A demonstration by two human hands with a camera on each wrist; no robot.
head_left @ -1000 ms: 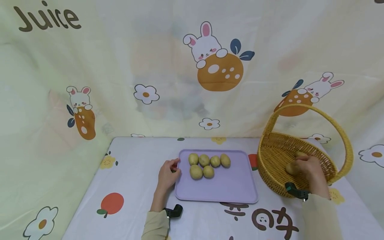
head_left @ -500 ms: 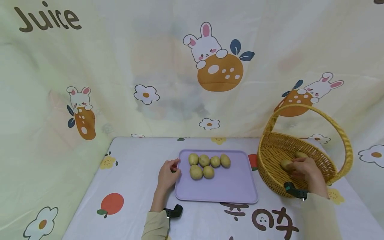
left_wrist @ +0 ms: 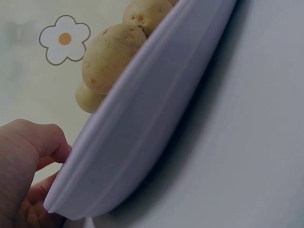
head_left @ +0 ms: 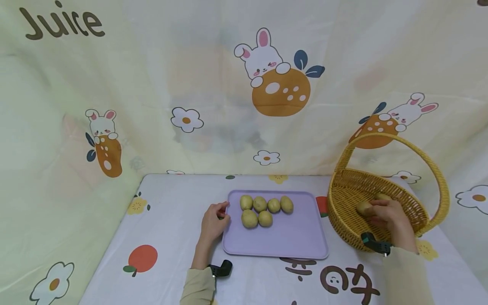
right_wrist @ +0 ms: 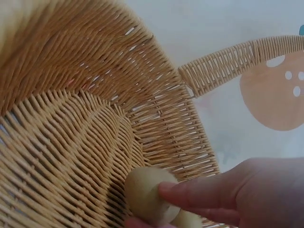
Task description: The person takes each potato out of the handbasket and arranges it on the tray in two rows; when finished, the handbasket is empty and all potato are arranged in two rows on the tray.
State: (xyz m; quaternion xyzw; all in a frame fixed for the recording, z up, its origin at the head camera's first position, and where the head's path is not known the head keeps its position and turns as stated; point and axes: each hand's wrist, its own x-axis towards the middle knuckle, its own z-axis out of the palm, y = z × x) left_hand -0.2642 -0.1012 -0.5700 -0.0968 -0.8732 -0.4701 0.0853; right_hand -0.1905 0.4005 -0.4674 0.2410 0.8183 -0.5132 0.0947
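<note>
My right hand [head_left: 390, 218] is down inside the wicker basket [head_left: 345, 203] and pinches a potato [right_wrist: 147, 194] between thumb and fingers. Part of another potato [head_left: 382, 196] shows just behind that hand, against the basket's floor. At the left side of the lilac tray [head_left: 274, 241], my left hand [head_left: 214, 222] rests with loosely bent fingers, its fingertips touching the rim. Several potatoes [head_left: 249, 218] lie toward the tray's upper left, four along the far row and two in front of them.
The basket's tall arched handle [head_left: 438, 182] rises over its opening, close to the right forearm. A printed cloth [head_left: 171, 237] covers the table, and a patterned curtain [head_left: 213, 140] hangs right behind it.
In the basket, my right hand has shifted slightly left with its potato, which now shows more between the fingertips. My left hand and the tray have stayed put.
</note>
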